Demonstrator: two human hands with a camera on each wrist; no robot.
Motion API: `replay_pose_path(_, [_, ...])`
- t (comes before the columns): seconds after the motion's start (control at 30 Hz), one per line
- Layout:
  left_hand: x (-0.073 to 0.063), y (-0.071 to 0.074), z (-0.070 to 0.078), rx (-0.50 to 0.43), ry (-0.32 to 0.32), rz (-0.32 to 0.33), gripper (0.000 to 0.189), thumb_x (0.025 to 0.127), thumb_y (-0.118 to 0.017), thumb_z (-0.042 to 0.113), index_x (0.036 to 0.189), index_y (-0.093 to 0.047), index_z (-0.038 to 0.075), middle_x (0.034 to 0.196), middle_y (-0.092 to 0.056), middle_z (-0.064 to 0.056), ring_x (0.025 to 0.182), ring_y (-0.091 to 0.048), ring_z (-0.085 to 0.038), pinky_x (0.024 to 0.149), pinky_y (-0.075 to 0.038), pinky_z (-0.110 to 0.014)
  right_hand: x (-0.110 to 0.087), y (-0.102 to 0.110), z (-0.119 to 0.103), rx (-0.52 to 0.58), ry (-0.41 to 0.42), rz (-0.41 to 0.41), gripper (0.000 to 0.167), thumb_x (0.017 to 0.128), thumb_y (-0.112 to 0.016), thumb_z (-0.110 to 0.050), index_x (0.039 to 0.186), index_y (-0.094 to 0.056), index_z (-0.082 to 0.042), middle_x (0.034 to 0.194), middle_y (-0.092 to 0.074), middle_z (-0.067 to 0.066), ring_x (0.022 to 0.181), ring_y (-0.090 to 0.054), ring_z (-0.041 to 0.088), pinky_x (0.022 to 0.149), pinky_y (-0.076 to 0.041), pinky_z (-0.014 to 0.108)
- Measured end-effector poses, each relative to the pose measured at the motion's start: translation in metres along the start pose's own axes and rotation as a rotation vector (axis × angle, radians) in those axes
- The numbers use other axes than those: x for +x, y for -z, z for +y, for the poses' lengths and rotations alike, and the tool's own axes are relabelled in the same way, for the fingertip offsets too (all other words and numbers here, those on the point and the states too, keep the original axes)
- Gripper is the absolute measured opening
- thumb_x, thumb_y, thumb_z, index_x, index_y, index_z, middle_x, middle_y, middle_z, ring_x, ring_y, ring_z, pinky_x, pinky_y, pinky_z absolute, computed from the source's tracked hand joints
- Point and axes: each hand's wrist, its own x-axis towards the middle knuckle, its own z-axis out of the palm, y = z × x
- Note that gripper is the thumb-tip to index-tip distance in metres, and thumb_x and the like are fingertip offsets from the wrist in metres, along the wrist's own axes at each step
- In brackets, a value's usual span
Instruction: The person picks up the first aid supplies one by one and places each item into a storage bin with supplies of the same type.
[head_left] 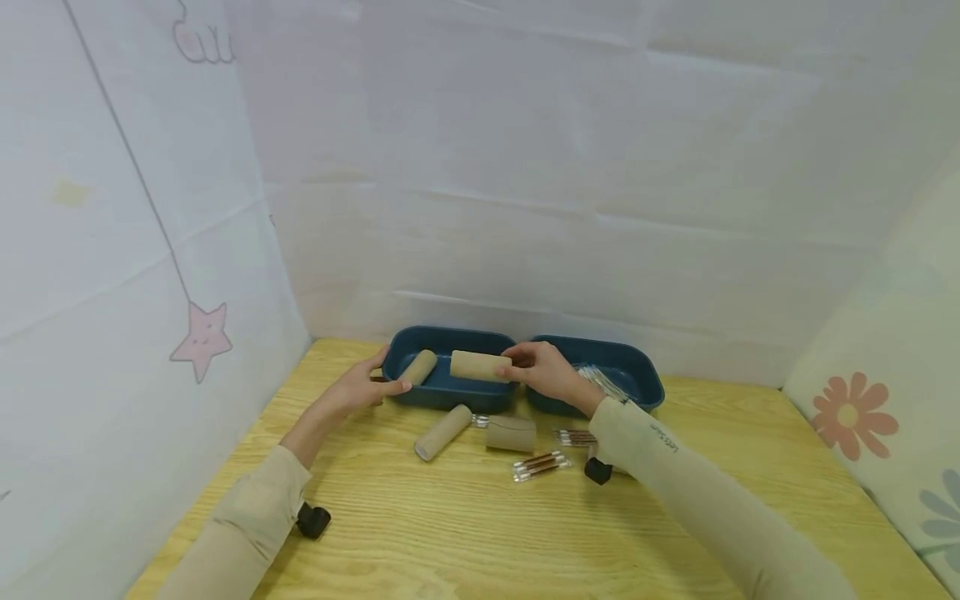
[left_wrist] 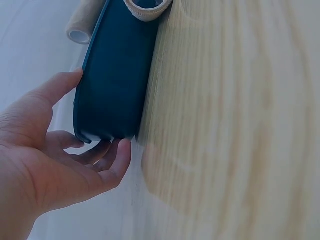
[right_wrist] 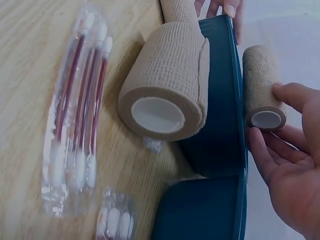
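Head view: two blue trays stand end to end on the wooden table (head_left: 420, 533), near the white cloth (head_left: 600, 167) behind. Left hand (head_left: 358, 390) grips the outer end of the left tray (head_left: 450, 398), thumb over its near rim. Right hand (head_left: 546, 368) pinches one end of a tan held roll (head_left: 476, 365), which lies crosswise above the left tray. A second roll (head_left: 420, 367) sits slanted inside that tray. On the table in front: a slanted roll (head_left: 442, 433), a wider roll (head_left: 512, 434) to its right, and two swab packets, the nearer packet (head_left: 542, 467) and the farther packet (head_left: 573, 437) (the right sleeve (head_left: 652, 450) passes close by the farther one). More packets (head_left: 600, 381) lie in the right tray (head_left: 639, 367)

Left wrist view: the left thumb rests on the tray rim, the other fingers bend against the end wall; grasp on the tray confirmed. One roll end shows beyond the rim; which roll, I cannot tell. Another roll end shows at the top, outside the tray, by the table

Right wrist view: the held roll is between right thumb and fingers, its white core facing the camera, just beyond the tray rim. The wider roll lies between the tray and the swab packets, dark red sticks with white tips in clear wrap
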Motion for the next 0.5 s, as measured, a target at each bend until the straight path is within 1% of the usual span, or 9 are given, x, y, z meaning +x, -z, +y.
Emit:
replay_pose_path(0.13, [0.0010, -0.0018, -0.0014, 0.003, -0.001, -0.001, 0.106, 0.094, -0.076, 0.040, 0.165, -0.002, 0.017, 0.168, -0.003, -0.017, 0.145, -0.029, -0.043, 0.103, -0.045, -0.054, 0.0006, -0.0029, -0.0013, 0.033, -0.005, -0.020, 0.041, 0.095, -0.075, -0.037, 0.129, -0.071, -0.014, 0.119, -0.069, 0.000, 0.107, -0.066, 0.017, 0.088, -0.055, 0.041])
replay_pose_path(0.23, [0.0027, -0.0030, -0.0020, 0.003, 0.000, -0.006, 0.109, 0.092, -0.077, 0.043, 0.166, -0.001, 0.017, 0.169, -0.003, -0.016, 0.145, -0.028, -0.043, 0.104, -0.044, -0.053, -0.0009, -0.0045, -0.0032, 0.035, -0.009, -0.027, 0.035, 0.097, -0.074, -0.034, 0.126, -0.072, -0.015, 0.117, -0.069, -0.002, 0.106, -0.066, 0.015, 0.088, -0.055, 0.041])
replay_pose_path(0.4, [0.0022, -0.0045, 0.0005, 0.001, 0.002, -0.014, 0.109, 0.092, -0.077, 0.045, 0.165, -0.001, 0.019, 0.168, -0.004, -0.018, 0.145, -0.028, -0.043, 0.105, -0.043, -0.054, -0.0044, -0.0044, -0.0072, 0.036, -0.015, -0.010, 0.028, 0.098, -0.072, -0.032, 0.122, -0.073, -0.018, 0.116, -0.069, -0.004, 0.105, -0.065, 0.014, 0.089, -0.054, 0.040])
replay_pose_path(0.5, [0.0016, -0.0045, 0.0027, -0.009, 0.015, -0.014, 0.107, 0.093, -0.076, 0.042, 0.165, 0.000, 0.019, 0.167, -0.004, -0.021, 0.145, -0.028, -0.044, 0.105, -0.042, -0.056, -0.0060, -0.0034, -0.0100, 0.036, -0.008, -0.004, 0.028, 0.098, -0.072, -0.033, 0.122, -0.073, -0.018, 0.116, -0.069, -0.004, 0.106, -0.065, 0.015, 0.089, -0.054, 0.041])
